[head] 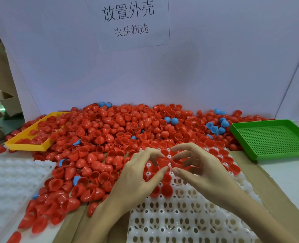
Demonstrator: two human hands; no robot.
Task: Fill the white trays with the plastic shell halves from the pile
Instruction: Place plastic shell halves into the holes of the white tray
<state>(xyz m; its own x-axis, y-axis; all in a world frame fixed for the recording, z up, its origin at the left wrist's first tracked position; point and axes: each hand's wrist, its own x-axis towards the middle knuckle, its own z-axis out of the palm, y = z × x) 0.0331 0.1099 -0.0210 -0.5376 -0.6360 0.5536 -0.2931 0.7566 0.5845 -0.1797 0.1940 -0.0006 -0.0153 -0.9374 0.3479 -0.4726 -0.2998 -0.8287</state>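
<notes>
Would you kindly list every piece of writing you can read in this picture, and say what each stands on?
"放置外壳": large characters on the white paper sheet fixed to the white backboard.
"次品筛选": smaller line beneath it on the same sheet.
No other writing shows on the trays, the shells or the cardboard.

A pale table is carrying everything. A strip of brown cardboard is lying flat on it, and a white tray with rows of round holes is sitting on that cardboard. A second white tray is resting at the left. A wide pile of red shell halves, with a few blue ones mixed in, is spreading across the back and spilling over a yellow tray. A green perforated tray is lying at the right, just beside the pile.
</notes>
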